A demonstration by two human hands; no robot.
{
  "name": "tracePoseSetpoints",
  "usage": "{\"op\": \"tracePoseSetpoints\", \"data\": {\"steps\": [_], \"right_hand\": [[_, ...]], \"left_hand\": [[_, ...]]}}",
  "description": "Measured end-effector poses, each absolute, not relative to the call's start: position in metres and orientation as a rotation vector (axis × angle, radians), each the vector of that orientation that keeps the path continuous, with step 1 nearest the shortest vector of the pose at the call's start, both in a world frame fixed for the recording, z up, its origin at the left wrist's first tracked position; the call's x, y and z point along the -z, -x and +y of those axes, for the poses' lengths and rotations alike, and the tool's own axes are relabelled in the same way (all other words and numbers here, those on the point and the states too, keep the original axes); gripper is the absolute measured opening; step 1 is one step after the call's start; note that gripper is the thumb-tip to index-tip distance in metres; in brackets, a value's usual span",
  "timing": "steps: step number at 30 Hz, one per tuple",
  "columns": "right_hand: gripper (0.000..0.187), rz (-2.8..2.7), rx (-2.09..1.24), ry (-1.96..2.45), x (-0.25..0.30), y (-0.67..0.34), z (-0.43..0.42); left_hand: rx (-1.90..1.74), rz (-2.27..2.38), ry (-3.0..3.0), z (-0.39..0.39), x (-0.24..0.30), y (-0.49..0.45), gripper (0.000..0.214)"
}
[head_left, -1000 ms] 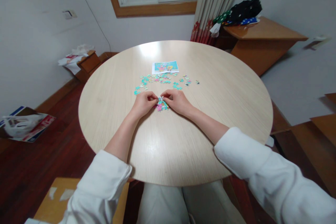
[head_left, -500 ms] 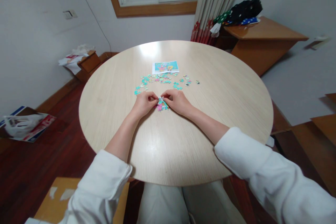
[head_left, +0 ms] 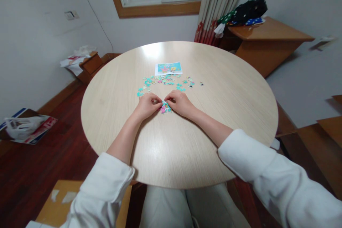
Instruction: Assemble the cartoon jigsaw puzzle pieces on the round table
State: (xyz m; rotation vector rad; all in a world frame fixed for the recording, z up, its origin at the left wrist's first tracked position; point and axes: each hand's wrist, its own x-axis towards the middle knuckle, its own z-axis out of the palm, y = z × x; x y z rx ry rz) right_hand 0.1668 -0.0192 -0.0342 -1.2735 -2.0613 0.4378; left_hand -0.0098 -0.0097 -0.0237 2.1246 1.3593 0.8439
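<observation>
A small joined patch of jigsaw puzzle pieces (head_left: 166,108), pink, teal and white, lies on the round table (head_left: 181,149) between my hands. My left hand (head_left: 147,105) is closed in a pinch at the patch's upper left edge. From the other side my right hand (head_left: 180,102) pinches at its upper right edge. The fingertips of both hands meet at the patch's far end and partly cover it. Loose teal, pale and pink puzzle pieces (head_left: 168,80) are scattered just beyond my hands. Behind them lies a picture card (head_left: 169,68) with a blue ground and cartoon figures.
One loose dark piece (head_left: 201,83) lies off to the right of the others. Beyond the table are a window, a curtain (head_left: 213,7) and a wooden desk (head_left: 269,30) with cloths on it. A cardboard box (head_left: 60,203) stands at the lower left.
Both hands stay at the far edge of the patch, with only slight shifts of the fingers. The loose pieces and the card have not moved.
</observation>
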Motion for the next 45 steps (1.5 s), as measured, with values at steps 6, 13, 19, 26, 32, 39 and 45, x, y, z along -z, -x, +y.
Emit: {"op": "tracePoseSetpoints", "data": {"steps": [6,13,19,26,32,39,45], "right_hand": [[0.022,-2.051,-0.381,1.240,0.036,-0.167,-0.019],[0.027,-2.085,-0.286,1.168,0.038,-0.167,-0.022],[0.030,-2.110,-0.234,1.170,0.038,-0.165,-0.024],[0.034,-1.976,-0.127,1.206,0.022,-0.185,-0.018],[0.027,-1.636,-0.009,1.471,0.020,-0.249,0.006],[0.019,-1.627,-0.034,1.568,0.022,-0.261,0.012],[0.015,-1.675,-0.270,1.575,0.013,-0.250,0.003]], "left_hand": [[-0.833,1.349,-2.140,-0.009,0.024,0.010,0.005],[-0.919,1.455,-2.075,-0.010,0.021,0.011,0.009],[-1.060,1.557,-1.961,-0.008,0.020,0.014,0.010],[-1.178,1.665,-1.844,-0.006,0.018,0.016,0.008],[-1.283,1.730,-1.739,-0.004,0.016,0.020,0.008],[-1.412,1.728,-1.573,-0.001,0.013,0.023,0.007],[-1.458,1.708,-1.568,0.001,0.016,0.026,0.008]]}}
